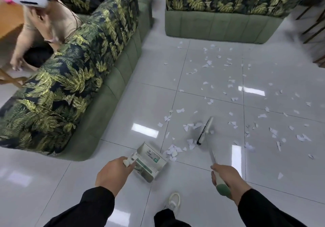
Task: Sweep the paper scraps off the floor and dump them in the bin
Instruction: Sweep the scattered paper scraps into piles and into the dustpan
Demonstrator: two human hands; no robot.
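**Scraps lie between broom and pan**

The left hand (114, 171) grips the dustpan (151, 161), mouth open to the right. The right hand (226, 177) is wrapped round the broom (205, 130) handle, its head planted ahead, long axis running away from the sweeper. A small heap of paper scraps (173, 151) sits just beside the pan's lip, left of the bristles; most scraps lie scattered further right and ahead. No bin shows.

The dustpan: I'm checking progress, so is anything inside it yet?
The white and green plastic dustpan shows only its label and ribbed comb; no white paper scraps are visible inside. The left hand on its handle hides the rear corner.
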